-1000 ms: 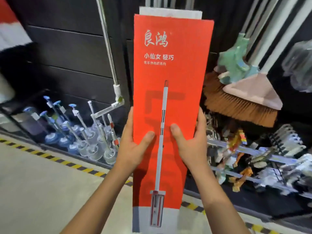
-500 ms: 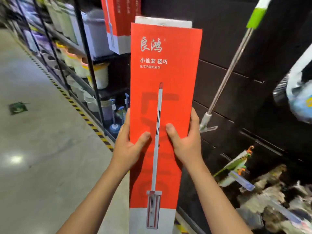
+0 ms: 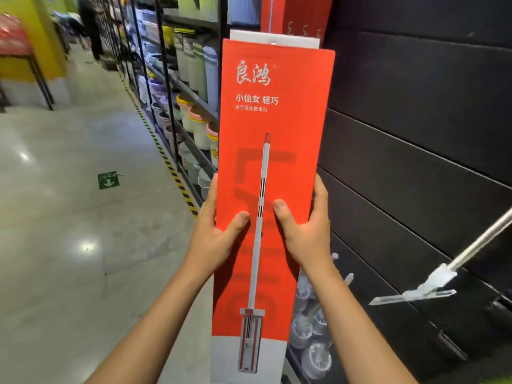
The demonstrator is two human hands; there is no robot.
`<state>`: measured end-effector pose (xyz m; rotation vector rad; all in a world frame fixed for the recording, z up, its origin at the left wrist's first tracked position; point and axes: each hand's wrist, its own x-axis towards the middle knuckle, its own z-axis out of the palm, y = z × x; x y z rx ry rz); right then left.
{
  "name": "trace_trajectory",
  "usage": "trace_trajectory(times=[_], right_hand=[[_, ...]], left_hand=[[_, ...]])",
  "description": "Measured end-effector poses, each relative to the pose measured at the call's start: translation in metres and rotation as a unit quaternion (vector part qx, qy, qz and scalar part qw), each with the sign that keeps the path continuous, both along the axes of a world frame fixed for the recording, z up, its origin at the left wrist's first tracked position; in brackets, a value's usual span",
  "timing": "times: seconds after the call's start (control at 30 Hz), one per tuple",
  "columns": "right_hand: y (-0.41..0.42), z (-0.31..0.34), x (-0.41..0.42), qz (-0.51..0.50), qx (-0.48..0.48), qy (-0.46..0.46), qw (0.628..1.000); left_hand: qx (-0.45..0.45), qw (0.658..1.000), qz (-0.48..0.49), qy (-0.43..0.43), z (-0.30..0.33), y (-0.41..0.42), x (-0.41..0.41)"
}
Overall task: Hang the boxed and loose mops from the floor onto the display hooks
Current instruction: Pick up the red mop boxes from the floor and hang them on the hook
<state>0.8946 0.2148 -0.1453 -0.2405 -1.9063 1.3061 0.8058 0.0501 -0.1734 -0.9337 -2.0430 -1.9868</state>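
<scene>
A tall red boxed mop [image 3: 291, 128], printed with white lettering and a mop picture, stands upright in front of me. My left hand [image 3: 214, 234] grips its left edge and my right hand [image 3: 307, 231] grips its right edge, thumbs on the front. The box's white hang tab [image 3: 274, 41] is level with several metal display hooks [image 3: 304, 30] on the dark slat wall [image 3: 415, 106]. More red boxes [image 3: 279, 15] hang behind it at the top. A loose flat mop [image 3: 432, 284] hangs at the right.
Shelves of buckets and bins [image 3: 191, 79] run along the aisle on the left. A yellow-black floor stripe [image 3: 171, 167] marks the shelf base. Toilet brushes [image 3: 313, 328] sit low behind the box. A person [image 3: 91, 26] stands far down the aisle. A green arrow sticker [image 3: 108, 180] lies on the floor.
My view has swung left and up along the aisle; the brooms and lower shelf goods have left the frame. Both hands keep the same grip on the box, now raised near the hooks.
</scene>
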Motion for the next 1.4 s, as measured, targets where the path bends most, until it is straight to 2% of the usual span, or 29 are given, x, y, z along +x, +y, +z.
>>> trace_trajectory(times=[0.33,0.63,0.9,1.1,1.4], right_hand=[[0.012,0.001,-0.131,0.045,-0.017,-0.003,0.999],[0.054,0.027,-0.279,0.068,-0.023,0.008,0.997],[0.059,0.052,-0.388,0.084,-0.039,0.039,0.995],[0.053,0.067,-0.454,0.042,-0.016,0.05,0.998],[0.019,0.091,-0.541,-0.095,0.028,0.075,0.992]], left_hand=[[-0.011,0.999,0.049,0.003,0.008,0.005,-0.111],[-0.015,0.997,0.075,0.02,0.035,0.045,-0.253],[-0.006,0.997,0.081,0.018,0.054,0.052,-0.367],[0.016,0.999,0.042,0.022,0.068,0.054,-0.445],[0.024,0.994,-0.102,0.037,0.085,0.05,-0.576]])
